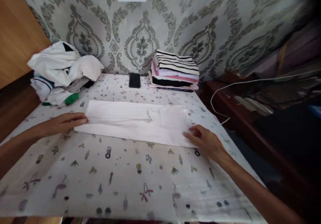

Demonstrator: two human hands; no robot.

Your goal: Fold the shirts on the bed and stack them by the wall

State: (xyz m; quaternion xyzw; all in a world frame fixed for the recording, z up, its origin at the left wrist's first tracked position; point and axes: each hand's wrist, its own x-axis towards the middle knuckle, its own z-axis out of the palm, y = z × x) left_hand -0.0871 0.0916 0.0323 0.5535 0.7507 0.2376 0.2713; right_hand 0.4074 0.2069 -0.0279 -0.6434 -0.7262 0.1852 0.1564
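A long white garment (130,122) lies flattened across the patterned bed sheet, with a crease along its left half and a wider right end. I cannot tell its exact kind. At its left end my left hand (62,123) has its fingertips pressed together on the edge. My right hand (207,142) touches the lower right corner, thumb and fingers apart, fingers slightly bent. The cloth under it lies flat.
A loose heap of white clothes (65,70) sits at the back left. A black phone (134,80) lies near the wall, beside a neat stack of folded clothes (174,71). Right of the bed, a white cable (240,82) hangs over a dark red cluttered surface (220,93).
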